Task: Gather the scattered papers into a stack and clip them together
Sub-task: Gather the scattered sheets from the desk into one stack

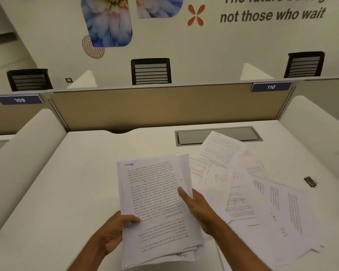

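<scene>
I read this as the middle of the gathering step. Part of the paper is collected and the rest is not, and the clipping has not begun.

My left hand [114, 229] grips the gathered stack [155, 202] at its lower left edge, with the thumb curled over the top page and the fingers wrapped behind. My right hand [196, 208] is at the stack's right edge. Its thumb lies flat on the printed top sheet and the other fingers are hidden under the paper, so I take it as a pinch, though I cannot see the underside. Neither of my hands is spread wide, and both are closed on that same bundle.

The stack is lifted and tilted towards me over the near middle of the bench [76, 182]. Its lower edges are uneven, with several sheets poking out at the bottom.

The loose sheets [262, 202] lie fanned and overlapping on the bench to the right of the stack. The farthest one reaches up over the edge of the cable hatch [219, 135]. The binder clip [310, 181] sits on the bench beyond them, near the right side and well apart from both hands.

Next, I judge that the right hand should let go and reach right for another loose sheet while the left alone keeps the bundle steady. The sheets overlap, so I would take the top one first. The edges will need squaring before the clip goes on.
</scene>
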Demonstrator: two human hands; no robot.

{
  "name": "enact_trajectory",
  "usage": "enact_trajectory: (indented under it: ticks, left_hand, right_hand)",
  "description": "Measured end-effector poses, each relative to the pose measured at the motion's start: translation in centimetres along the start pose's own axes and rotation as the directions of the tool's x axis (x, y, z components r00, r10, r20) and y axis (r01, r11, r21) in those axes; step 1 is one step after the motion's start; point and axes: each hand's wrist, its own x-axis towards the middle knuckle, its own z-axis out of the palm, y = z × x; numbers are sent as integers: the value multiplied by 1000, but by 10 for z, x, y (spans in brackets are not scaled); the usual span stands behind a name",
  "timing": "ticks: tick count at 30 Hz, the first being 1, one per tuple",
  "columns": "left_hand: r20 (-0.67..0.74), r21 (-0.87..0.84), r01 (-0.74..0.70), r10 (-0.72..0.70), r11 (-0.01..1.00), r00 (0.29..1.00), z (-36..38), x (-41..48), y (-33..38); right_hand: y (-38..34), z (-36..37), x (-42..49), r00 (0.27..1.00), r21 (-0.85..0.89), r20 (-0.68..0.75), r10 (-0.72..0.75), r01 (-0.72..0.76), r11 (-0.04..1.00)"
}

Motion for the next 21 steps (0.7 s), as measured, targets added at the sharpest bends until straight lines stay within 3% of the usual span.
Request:
enact_trajectory:
  ticks: [7, 11, 12, 14, 17, 19, 21]
  left_hand:
    - [-16, -110, 10, -11, 994, 1000, 43, 7, -14]
    - [-43, -135, -8, 2, 991, 999, 42, 17, -13]
    - [-55, -129, -30, 23, 991, 998, 40, 19, -10]
    - [-105, -94, -85, 75, 992, 992, 32, 24, -4]
    - [-218, -5, -145, 140, 989, 966, 12, 31, 5]
    - [-252, 16, -153, 153, 988, 956, -1, 36, 10]
    - [-268, 6, -157, 153, 988, 951, -11, 38, 13]
  right_hand:
    - [-5, -46, 17, 973, 53, 230, -32, 20, 998]
    - [-10, -47, 30, 972, 23, 236, -1, -5, 1000]
    - [-12, -45, 35, 983, -1, 185, 14, -14, 1000]
    - [-12, -46, 48, 998, -89, -50, 45, -50, 995]
    - [-2, -63, 60, 893, -348, -449, -40, -133, 928]
    - [6, -76, 63, 872, -534, -484, -81, -221, 816]
    - [15, -83, 66, 899, -655, -439, -16, -307, 690]
